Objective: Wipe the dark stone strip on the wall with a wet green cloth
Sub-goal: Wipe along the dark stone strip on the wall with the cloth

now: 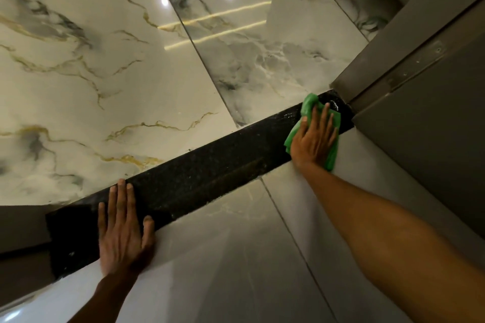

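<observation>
A dark speckled stone strip (210, 165) runs diagonally across the marble wall from lower left to upper right. My right hand (313, 139) lies flat with fingers spread on a green cloth (307, 110), pressing it against the strip's right end close to the grey frame. The cloth sticks out above the fingers and below the palm. My left hand (123, 231) rests flat and empty on the strip's left part, fingers apart.
Glossy white marble tiles (105, 73) with gold and grey veins lie above the strip, plain pale tiles (236, 257) below it. A grey door frame (409, 60) meets the strip's right end. A grey surface (21, 223) borders the left end.
</observation>
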`<state>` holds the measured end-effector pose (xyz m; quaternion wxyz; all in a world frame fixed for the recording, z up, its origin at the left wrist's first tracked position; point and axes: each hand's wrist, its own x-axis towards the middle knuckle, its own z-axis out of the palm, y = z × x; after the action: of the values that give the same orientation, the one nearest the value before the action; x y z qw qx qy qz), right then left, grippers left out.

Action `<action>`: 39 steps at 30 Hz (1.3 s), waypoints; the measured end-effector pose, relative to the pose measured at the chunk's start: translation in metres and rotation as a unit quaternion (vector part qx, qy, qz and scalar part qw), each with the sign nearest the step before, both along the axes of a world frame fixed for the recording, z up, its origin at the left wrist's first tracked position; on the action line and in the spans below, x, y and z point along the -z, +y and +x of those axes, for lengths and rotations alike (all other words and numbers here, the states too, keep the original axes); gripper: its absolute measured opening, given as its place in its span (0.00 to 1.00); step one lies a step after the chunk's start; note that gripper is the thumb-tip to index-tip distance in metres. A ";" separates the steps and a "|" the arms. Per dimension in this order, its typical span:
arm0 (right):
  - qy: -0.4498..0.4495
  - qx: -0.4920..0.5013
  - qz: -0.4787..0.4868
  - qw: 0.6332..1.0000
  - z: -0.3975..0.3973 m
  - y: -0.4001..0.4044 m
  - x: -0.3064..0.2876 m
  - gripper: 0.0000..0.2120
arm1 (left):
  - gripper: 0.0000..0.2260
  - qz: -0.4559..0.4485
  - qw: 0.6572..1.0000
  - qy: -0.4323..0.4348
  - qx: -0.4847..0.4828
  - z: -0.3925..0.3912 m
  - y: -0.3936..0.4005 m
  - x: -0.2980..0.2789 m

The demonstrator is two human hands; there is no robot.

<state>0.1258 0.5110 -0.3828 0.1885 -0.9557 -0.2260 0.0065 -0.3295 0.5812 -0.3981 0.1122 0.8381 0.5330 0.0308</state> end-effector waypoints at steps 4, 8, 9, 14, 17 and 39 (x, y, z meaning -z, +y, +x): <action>0.006 0.023 -0.016 1.000 0.033 0.004 -0.004 0.27 | 0.38 0.003 1.000 0.000 0.002 0.000 0.000 -0.001; 0.025 0.033 -0.017 0.999 0.061 0.007 -0.007 0.34 | 0.38 0.000 1.000 -0.004 -0.002 0.000 0.001 0.001; 0.034 0.039 -0.017 0.999 0.066 0.008 -0.008 0.37 | 0.38 -0.001 1.000 -0.005 -0.003 0.001 0.001 0.002; 0.053 0.049 0.020 0.997 0.075 0.012 -0.009 0.34 | 0.38 -0.006 1.000 -0.006 -0.005 0.002 0.000 0.000; 0.069 0.032 0.060 0.995 0.074 0.014 -0.010 0.28 | 0.38 -0.003 1.000 -0.003 -0.005 0.002 0.001 0.000; 0.056 -0.270 0.025 0.961 -0.099 0.043 0.002 0.27 | 0.38 -0.015 1.000 0.013 -0.006 0.003 0.000 -0.010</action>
<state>0.0266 0.5542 -0.3852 0.2157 -0.8525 -0.4645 0.1051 -0.3260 0.5815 -0.3878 0.1171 0.8335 0.5399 0.0126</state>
